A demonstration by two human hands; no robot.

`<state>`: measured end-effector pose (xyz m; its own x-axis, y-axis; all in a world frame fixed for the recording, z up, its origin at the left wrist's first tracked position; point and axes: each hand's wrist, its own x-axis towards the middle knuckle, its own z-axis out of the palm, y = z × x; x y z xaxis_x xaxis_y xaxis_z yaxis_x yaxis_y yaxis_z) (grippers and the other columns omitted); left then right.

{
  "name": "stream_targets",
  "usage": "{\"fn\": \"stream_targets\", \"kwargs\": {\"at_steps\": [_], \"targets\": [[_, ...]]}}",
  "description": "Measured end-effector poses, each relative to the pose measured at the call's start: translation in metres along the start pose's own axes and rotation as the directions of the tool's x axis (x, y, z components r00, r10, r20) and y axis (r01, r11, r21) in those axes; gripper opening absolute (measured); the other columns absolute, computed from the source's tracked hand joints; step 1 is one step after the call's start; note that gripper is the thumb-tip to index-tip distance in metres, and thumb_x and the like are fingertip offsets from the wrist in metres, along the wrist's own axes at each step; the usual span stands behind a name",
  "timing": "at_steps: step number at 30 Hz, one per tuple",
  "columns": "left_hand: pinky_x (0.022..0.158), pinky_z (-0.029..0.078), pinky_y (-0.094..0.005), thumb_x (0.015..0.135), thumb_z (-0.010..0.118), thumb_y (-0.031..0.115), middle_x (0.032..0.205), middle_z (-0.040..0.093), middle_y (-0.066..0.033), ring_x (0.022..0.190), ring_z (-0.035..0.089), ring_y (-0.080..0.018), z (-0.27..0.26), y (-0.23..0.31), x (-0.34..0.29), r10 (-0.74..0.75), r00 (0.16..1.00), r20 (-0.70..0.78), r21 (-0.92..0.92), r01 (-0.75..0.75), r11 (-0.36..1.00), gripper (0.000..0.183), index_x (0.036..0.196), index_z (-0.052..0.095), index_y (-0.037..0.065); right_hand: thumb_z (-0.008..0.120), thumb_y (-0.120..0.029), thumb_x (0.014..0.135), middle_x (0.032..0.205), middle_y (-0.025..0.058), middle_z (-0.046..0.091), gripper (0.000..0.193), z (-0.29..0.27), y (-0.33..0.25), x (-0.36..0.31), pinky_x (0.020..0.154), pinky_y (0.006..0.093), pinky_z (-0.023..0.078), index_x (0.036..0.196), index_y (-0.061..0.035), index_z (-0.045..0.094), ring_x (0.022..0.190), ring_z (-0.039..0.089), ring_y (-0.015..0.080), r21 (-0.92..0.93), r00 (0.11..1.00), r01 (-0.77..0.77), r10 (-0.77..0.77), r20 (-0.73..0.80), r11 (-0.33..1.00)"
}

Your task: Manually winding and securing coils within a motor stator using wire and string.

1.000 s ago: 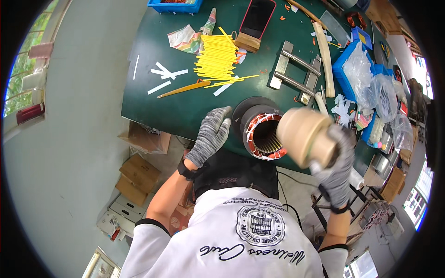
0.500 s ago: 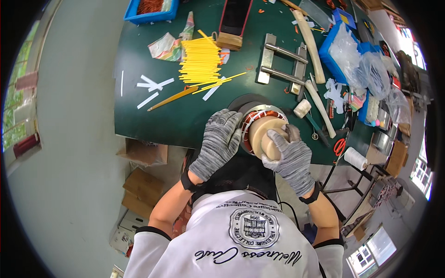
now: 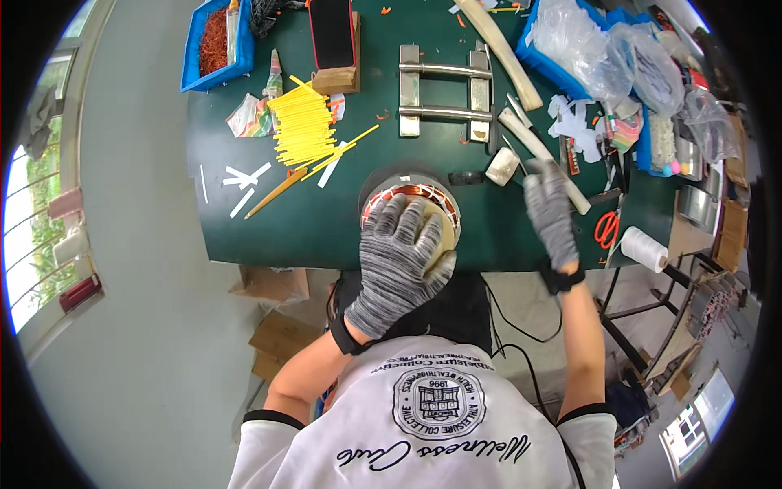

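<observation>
My left hand, in a grey striped knit glove, lies with spread fingers over a round cream-coloured plug, hiding much of it. The plug sits on a ring-shaped motor stator with copper windings and white lacing, on a dark round base. My right hand, gloved alike and slightly blurred, is stretched out beside a mallet with a whitish head. Its fingers look extended over the place of the mallet's handle, which they hide. They also reach close to a pale wooden stick.
Behind the stator stands a metal frame with two bars. Left lie yellow sticks, a pointed wooden tool and white strips. Red scissors and a white thread spool are at the right edge. Blue bins stand beyond.
My right hand has left the cream plug and moved right to the mallet. My left hand has shifted from the stator's side onto the plug. The view has turned a little.
</observation>
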<state>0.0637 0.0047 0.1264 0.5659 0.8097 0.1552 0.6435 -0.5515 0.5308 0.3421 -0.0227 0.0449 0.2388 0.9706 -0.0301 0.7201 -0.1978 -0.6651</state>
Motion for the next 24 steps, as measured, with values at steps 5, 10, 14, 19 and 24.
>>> {"fn": "stream_targets", "kwargs": {"at_steps": [5,10,14,19,24], "targets": [[0.088,0.042,-0.0545,0.065,0.070,0.029,0.106,0.060,-0.0188,0.100,0.056,-0.0412,0.008,-0.002,0.006,-0.004,0.999,-0.044,0.112,0.009,0.994,0.041,0.098,0.065,0.005,0.068,-0.037,0.078,0.125,0.0184,0.050,0.059,0.001,0.138,0.013,0.099,0.0466,0.037,0.126,-0.0096,0.050,0.116,0.047,0.0363,-0.709,0.979,-0.182,0.191,-0.067,0.681],[0.089,0.043,-0.0501,0.063,0.070,0.023,0.104,0.059,-0.0150,0.096,0.055,-0.0376,0.011,0.004,0.004,-0.029,0.994,-0.110,0.199,0.051,0.979,0.041,0.100,0.062,0.009,0.066,-0.027,0.080,0.114,0.0148,0.058,0.046,-0.007,0.161,0.013,0.090,0.0421,0.045,0.120,-0.0077,0.054,0.106,0.055,0.0331,-0.584,0.999,-0.017,0.042,0.029,0.811],[0.089,0.041,-0.0483,0.066,0.066,0.020,0.105,0.057,-0.0158,0.096,0.054,-0.0361,0.015,0.016,0.006,-0.117,0.974,-0.196,0.225,0.161,0.961,0.039,0.103,0.060,0.008,0.062,-0.025,0.087,0.101,0.0202,0.059,0.039,-0.025,0.109,-0.008,0.077,0.0420,0.049,0.119,-0.0054,0.052,0.083,0.058,0.0385,-0.163,0.997,-0.077,0.079,0.006,0.984],[0.083,0.040,-0.0490,0.068,0.063,0.021,0.103,0.056,-0.0173,0.095,0.053,-0.0366,0.019,0.024,0.009,-0.251,0.952,-0.172,0.249,0.289,0.924,0.038,0.102,0.059,0.004,0.046,-0.026,0.098,0.072,-0.0003,0.053,0.024,-0.005,-0.006,-0.036,0.047,0.0229,0.042,0.110,-0.0061,0.050,0.052,0.047,0.0065,0.560,0.840,-0.526,0.286,0.462,0.640],[0.081,0.039,-0.0491,0.071,0.061,0.021,0.101,0.056,-0.0180,0.093,0.054,-0.0374,0.020,0.025,0.008,-0.257,0.955,-0.149,0.241,0.287,0.927,0.035,0.101,0.059,0.004,0.047,-0.025,0.096,0.064,0.0067,0.052,0.023,0.020,-0.038,-0.043,0.043,0.0312,0.042,0.102,-0.0038,0.050,0.045,0.050,0.0180,0.454,0.771,-0.353,-0.020,0.636,0.818]]}}
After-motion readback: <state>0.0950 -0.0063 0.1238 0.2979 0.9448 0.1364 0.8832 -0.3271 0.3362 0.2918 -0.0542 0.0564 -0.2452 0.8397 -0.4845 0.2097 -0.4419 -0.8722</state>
